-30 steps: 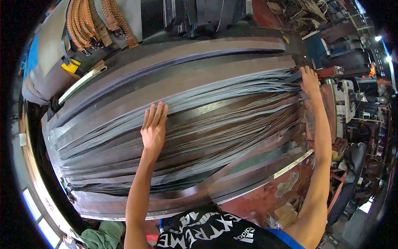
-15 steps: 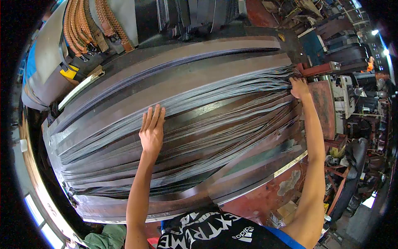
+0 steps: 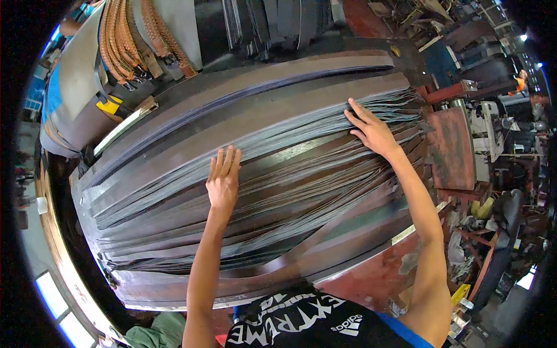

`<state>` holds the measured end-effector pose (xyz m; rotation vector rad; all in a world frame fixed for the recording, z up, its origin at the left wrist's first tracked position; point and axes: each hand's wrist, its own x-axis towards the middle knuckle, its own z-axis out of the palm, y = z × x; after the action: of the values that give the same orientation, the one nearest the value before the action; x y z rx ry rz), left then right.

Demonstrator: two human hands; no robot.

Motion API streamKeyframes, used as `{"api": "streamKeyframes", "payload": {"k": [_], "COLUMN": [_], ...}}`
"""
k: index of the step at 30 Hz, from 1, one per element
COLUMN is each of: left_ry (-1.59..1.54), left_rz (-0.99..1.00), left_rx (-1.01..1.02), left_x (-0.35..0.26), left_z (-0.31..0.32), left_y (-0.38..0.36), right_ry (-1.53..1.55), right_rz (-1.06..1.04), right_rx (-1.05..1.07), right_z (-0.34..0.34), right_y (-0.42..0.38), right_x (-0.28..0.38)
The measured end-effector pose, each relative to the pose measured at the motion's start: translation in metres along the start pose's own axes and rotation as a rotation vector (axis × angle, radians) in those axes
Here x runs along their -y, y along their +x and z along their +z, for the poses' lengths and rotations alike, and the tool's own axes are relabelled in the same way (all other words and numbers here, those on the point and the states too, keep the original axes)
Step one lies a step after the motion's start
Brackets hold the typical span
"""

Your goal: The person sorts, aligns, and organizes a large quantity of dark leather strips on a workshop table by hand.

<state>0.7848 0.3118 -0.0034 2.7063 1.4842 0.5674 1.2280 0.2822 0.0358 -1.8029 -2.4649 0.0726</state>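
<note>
A long stack of thin brown strips [image 3: 278,142], leather-like with grey edges, runs across the table under both my hands. My left hand [image 3: 223,184] lies on the front edge of this stack near its middle, fingers stretched out and close together. Farther right, my right hand [image 3: 371,130] is over the same stack, its fingers spread and the fingertips at the strip edges. Neither hand is closed around anything. To the right of my right hand, the strip ends [image 3: 406,109] fan apart. Looser strips [image 3: 301,174] lie nearer to me.
Behind lies another long strip stack [image 3: 261,81]. Braided brown belts [image 3: 116,46] hang over a large roll [image 3: 69,124] at the back left. Dark strips [image 3: 278,23] lie at the back. A reddish board [image 3: 452,148] stands at the right, beside cluttered machinery. Another person [image 3: 520,83] is far right.
My right hand has moved left along the stack, away from the strip ends, and its fingers have spread. My left hand stays at about the same place on the stack. The view has shifted slightly.
</note>
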Motion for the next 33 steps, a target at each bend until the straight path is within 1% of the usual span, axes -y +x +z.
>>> {"api": "streamKeyframes", "payload": {"k": [1, 2, 4, 6, 8, 10, 12, 13, 14, 16, 17, 18, 20, 21, 22, 24, 25, 26, 28, 29, 31, 32, 33], "left_ry": [0.015, 0.029, 0.025, 0.003, 0.012, 0.022, 0.054, 0.057, 0.053, 0.048, 0.024, 0.001, 0.007, 0.013, 0.020, 0.020, 0.014, 0.006, -0.006, 0.004, 0.016, 0.016, 0.018], "left_rz": [0.001, 0.001, -0.003, 0.005, 0.012, 0.023, 0.025, 0.041, 0.034, 0.048, 0.024, -0.001, 0.023, 0.014, 0.004, 0.029, 0.024, 0.019, 0.033, 0.025, -0.004, 0.016, 0.026], "left_rx": [0.007, 0.012, 0.011, -0.024, -0.013, -0.005, 0.009, 0.001, 0.004, 0.001, 0.020, 0.041, 0.025, 0.032, 0.040, 0.032, 0.033, 0.035, 0.021, 0.033, 0.052, 0.033, 0.016], "left_x": [0.001, 0.003, 0.002, 0.001, 0.000, -0.001, 0.001, 0.002, 0.003, 0.001, -0.001, -0.002, 0.000, -0.001, -0.001, 0.001, 0.001, 0.001, 0.000, 0.000, -0.001, 0.000, 0.001], "left_z": [0.003, 0.005, 0.004, 0.002, -0.001, -0.003, 0.000, 0.001, 0.003, 0.000, -0.002, -0.004, -0.002, -0.002, -0.002, -0.002, -0.002, -0.001, -0.002, -0.003, -0.003, -0.001, 0.000], "left_y": [-0.001, -0.001, -0.001, 0.000, 0.001, 0.003, 0.002, 0.002, 0.002, 0.004, 0.004, 0.004, 0.004, 0.004, 0.004, 0.005, 0.004, 0.004, 0.007, 0.006, 0.004, 0.005, 0.003], "right_ry": [-0.081, -0.084, -0.049, -0.106, -0.179, -0.188, -0.159, -0.106, -0.109, -0.137, -0.010, -0.011, 0.026, 0.098, 0.103, 0.050, 0.094, 0.097, 0.190, 0.190, 0.143, 0.145, 0.050], "right_rz": [-0.015, -0.016, 0.108, 0.120, 0.143, 0.157, 0.358, 0.511, 0.525, 0.677, 0.661, 0.679, 0.601, 0.562, 0.571, 0.753, 0.775, 0.785, 0.705, 0.706, 0.712, 0.695, 0.710], "right_rx": [-0.037, -0.044, -0.128, -0.170, -0.214, -0.237, -0.288, -0.249, -0.264, -0.227, -0.197, -0.208, -0.124, -0.137, -0.149, -0.110, -0.120, -0.129, -0.146, -0.142, -0.053, -0.040, 0.004], "right_z": [0.003, 0.006, 0.012, 0.015, 0.013, 0.020, 0.027, 0.027, 0.027, 0.037, 0.045, 0.049, 0.052, 0.048, 0.048, 0.050, 0.054, 0.059, 0.062, 0.063, 0.058, 0.054, 0.050], "right_y": [0.000, -0.001, -0.003, 0.000, 0.005, 0.003, 0.001, -0.003, -0.004, -0.009, -0.012, -0.013, -0.011, -0.011, -0.011, -0.010, -0.011, -0.011, -0.011, -0.011, -0.007, -0.006, -0.007], "right_x": [-0.001, 0.000, 0.005, 0.004, 0.000, -0.003, -0.002, -0.001, -0.003, -0.018, -0.029, -0.037, -0.050, -0.058, -0.061, -0.072, -0.078, -0.083, -0.089, -0.093, -0.093, -0.093, -0.091]}}
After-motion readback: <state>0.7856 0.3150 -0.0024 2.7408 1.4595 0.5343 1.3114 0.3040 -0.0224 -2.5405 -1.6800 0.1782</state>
